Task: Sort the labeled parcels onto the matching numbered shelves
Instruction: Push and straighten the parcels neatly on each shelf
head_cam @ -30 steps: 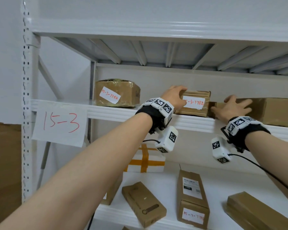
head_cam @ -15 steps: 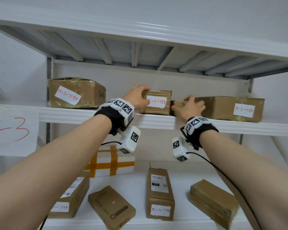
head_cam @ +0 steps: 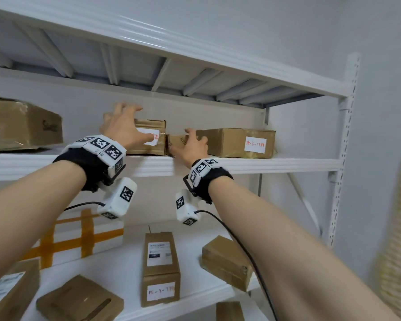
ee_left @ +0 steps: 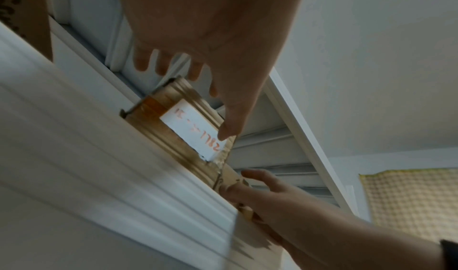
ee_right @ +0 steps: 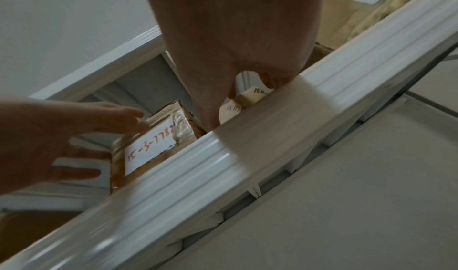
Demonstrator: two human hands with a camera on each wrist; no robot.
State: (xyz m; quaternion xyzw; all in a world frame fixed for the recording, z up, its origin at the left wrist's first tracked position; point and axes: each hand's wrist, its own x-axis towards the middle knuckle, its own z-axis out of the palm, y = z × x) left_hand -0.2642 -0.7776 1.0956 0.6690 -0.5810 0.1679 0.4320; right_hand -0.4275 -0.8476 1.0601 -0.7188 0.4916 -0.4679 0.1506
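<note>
At the left end of the upper shelf point(head_cam: 276, 165) sat a large taped parcel point(head_cam: 23, 126), its white label cut off by the picture's edge. Next along, near the shelf's front edge, stood the small brown parcel point(head_cam: 148, 141) with a white label point(ee_left: 192, 129) hand-written in red, reading 15-3-7782. The left hand point(head_cam: 122, 127) was spread over this parcel's front and top with its fingers apart and nearly straight; the wrist view showed the fingertips clear of the cardboard and only the thumb point(ee_left: 230, 125) lying against the label, so nothing was clamped. Just beside it on the right, touching or almost touching, lay a lower parcel point(head_cam: 177, 142). The right hand point(head_cam: 192, 147) rested on that one, thumb point(ee_right: 210, 115) down at its front by the shelf lip and fingers curled onto it, though how firmly it gripped could not be told. Behind this hand a long flat parcel point(head_cam: 239, 142) ran toward the right end of the shelf, bearing its own red-lettered label point(head_cam: 255, 145). On the lower shelf point(head_cam: 130, 262) lay a white box with orange tape point(head_cam: 79, 237), an upright-labelled carton point(head_cam: 160, 267) and several more brown parcels, well apart from one another.
</note>
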